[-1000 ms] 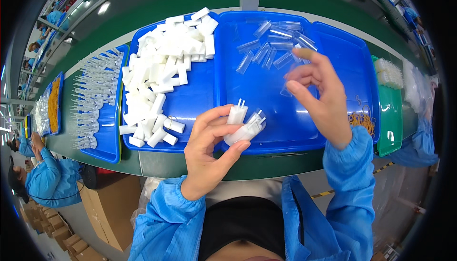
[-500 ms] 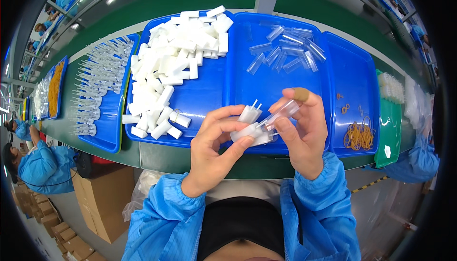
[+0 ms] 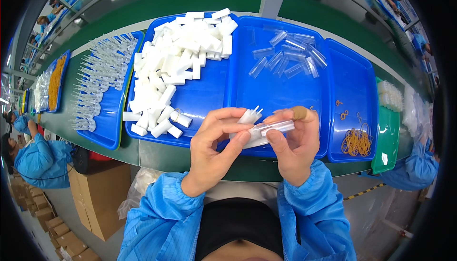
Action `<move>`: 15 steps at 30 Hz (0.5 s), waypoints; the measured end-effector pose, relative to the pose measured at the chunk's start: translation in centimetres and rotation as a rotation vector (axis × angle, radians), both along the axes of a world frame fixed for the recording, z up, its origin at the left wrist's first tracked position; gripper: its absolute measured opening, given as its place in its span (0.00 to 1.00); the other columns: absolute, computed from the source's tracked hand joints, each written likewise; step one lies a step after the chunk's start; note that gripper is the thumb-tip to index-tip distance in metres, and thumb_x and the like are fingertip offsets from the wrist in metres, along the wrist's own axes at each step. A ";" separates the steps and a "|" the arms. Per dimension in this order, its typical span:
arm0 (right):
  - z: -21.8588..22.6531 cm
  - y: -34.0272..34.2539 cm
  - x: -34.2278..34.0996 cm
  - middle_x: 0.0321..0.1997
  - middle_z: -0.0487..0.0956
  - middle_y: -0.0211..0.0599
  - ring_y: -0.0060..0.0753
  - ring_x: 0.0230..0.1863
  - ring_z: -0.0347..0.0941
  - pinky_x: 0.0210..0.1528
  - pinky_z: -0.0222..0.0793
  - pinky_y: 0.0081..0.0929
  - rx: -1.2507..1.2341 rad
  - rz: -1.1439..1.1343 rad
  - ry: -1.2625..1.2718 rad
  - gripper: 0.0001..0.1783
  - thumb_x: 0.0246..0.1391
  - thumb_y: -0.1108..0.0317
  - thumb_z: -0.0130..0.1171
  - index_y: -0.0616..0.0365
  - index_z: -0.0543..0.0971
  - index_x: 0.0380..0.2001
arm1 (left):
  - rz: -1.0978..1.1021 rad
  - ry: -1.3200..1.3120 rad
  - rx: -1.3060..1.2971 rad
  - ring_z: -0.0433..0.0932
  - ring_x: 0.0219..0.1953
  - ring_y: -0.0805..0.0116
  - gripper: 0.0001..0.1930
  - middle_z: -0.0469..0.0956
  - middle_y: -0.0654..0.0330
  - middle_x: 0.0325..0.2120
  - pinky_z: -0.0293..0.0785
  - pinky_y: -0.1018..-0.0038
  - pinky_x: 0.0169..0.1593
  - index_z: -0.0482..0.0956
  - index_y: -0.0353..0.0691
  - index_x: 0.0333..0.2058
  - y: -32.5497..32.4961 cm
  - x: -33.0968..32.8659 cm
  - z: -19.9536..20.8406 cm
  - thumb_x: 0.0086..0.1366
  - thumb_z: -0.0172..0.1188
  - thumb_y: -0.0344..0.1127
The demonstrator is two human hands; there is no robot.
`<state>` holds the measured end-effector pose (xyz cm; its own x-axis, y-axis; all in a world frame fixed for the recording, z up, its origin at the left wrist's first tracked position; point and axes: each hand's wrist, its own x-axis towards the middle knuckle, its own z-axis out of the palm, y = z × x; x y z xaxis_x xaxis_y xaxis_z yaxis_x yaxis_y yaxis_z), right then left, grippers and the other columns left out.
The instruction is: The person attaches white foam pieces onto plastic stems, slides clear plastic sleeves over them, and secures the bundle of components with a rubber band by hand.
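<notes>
My left hand is closed around several whitish, translucent plastic pieces, one of which has two thin prongs pointing up. Pinched between thumb and fingers of my right hand is a clear plastic tube, lying nearly level. Its left end meets the pieces in my left hand; whether it goes over one of them I cannot tell. A tan wrap covers part of a right finger. Both hands are over the front edge of a blue tray, in which loose clear tubes lie toward the back.
White foam-like blocks heap up in the tray to the left. Farther left, pronged translucent parts fill another tray. Rubber bands lie in the right tray, beside a green tray. A cardboard box stands below the table's left side.
My right hand has turned and lowered the clear tube from a steep slant to nearly level, bringing it closer to my left hand. My left hand keeps its hold.
</notes>
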<state>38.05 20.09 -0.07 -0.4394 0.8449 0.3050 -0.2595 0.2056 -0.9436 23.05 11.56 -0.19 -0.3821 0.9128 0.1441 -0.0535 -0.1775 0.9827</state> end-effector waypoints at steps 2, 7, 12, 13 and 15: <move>-0.3 -0.1 -0.2 0.45 0.78 0.45 0.33 0.48 0.79 0.53 0.74 0.29 0.038 -0.015 -0.002 0.25 0.56 0.78 0.67 0.63 0.66 0.52 | 0.053 0.113 0.017 0.78 0.53 0.62 0.08 0.73 0.49 0.54 0.78 0.70 0.53 0.83 0.32 0.43 0.1 0.3 -0.6 0.65 0.63 0.23; 0.1 0.7 0.5 0.45 0.79 0.44 0.32 0.47 0.80 0.52 0.74 0.30 0.121 -0.039 -0.141 0.23 0.56 0.78 0.67 0.64 0.69 0.51 | 0.105 0.387 0.025 0.79 0.51 0.60 0.09 0.75 0.49 0.52 0.76 0.70 0.54 0.84 0.33 0.41 0.0 0.3 0.0 0.61 0.66 0.22; 1.0 2.2 0.8 0.44 0.80 0.42 0.31 0.49 0.79 0.54 0.72 0.31 -0.008 0.102 -0.266 0.22 0.56 0.76 0.68 0.64 0.70 0.51 | 0.144 0.532 0.067 0.80 0.49 0.57 0.13 0.77 0.49 0.51 0.77 0.66 0.52 0.86 0.35 0.41 0.2 0.1 -0.3 0.55 0.70 0.21; 1.0 2.3 0.9 0.44 0.80 0.42 0.31 0.49 0.79 0.54 0.72 0.31 -0.007 0.100 -0.267 0.22 0.56 0.76 0.68 0.64 0.70 0.51 | 0.142 0.531 0.069 0.80 0.49 0.57 0.13 0.77 0.49 0.51 0.77 0.66 0.52 0.86 0.35 0.41 0.2 0.1 -0.3 0.55 0.70 0.21; 0.7 2.5 1.0 0.45 0.81 0.42 0.32 0.51 0.79 0.56 0.72 0.31 -0.015 0.158 -0.231 0.23 0.56 0.75 0.68 0.63 0.70 0.51 | 0.147 0.536 0.063 0.80 0.50 0.57 0.12 0.77 0.49 0.51 0.77 0.67 0.52 0.86 0.35 0.41 0.2 0.1 -0.1 0.56 0.70 0.21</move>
<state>39.02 22.59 0.65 -0.6224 0.7642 0.1692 -0.0649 0.1650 -0.9842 23.11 11.79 -0.32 -0.3637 0.8387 0.4054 0.4802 -0.2041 0.8531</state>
